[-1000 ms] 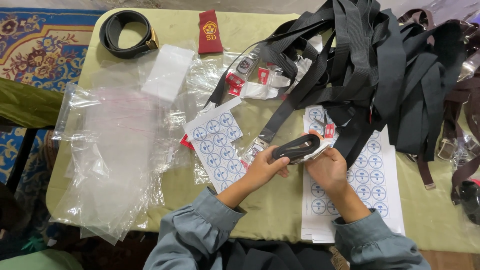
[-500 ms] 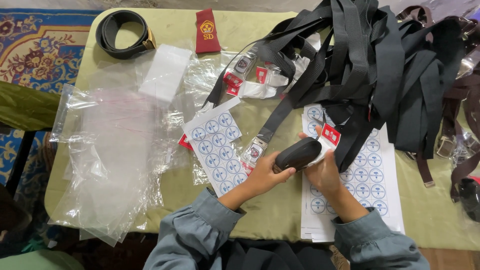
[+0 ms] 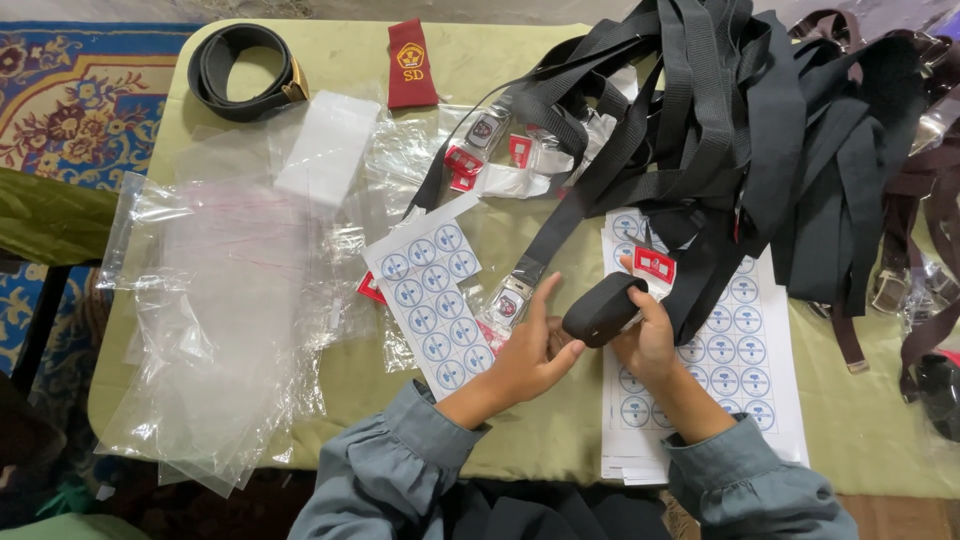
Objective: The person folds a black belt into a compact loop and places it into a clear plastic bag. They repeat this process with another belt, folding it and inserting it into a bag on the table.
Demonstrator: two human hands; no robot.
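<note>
My right hand (image 3: 648, 335) grips a black webbing belt rolled into a tight coil (image 3: 603, 309), with a small red and white tag (image 3: 655, 265) sticking up beside it. My left hand (image 3: 530, 350) lies flat against the coil's left side, fingers stretched out and touching it. Both hands hover over sheets of round blue stickers (image 3: 432, 297) on the olive-green table (image 3: 520, 440). A belt with a metal buckle (image 3: 508, 301) lies just left of my left hand's fingertips.
A big heap of loose black belts (image 3: 760, 130) fills the back right. Clear plastic bags (image 3: 215, 310) cover the left side. A coiled black belt (image 3: 240, 70) and a dark red cloth badge (image 3: 410, 62) lie at the back. Brown belts (image 3: 915, 240) hang at the right edge.
The belt has gone from a loose, partly open roll to a tight coil, shifted slightly right and down. My left hand has flattened against its side.
</note>
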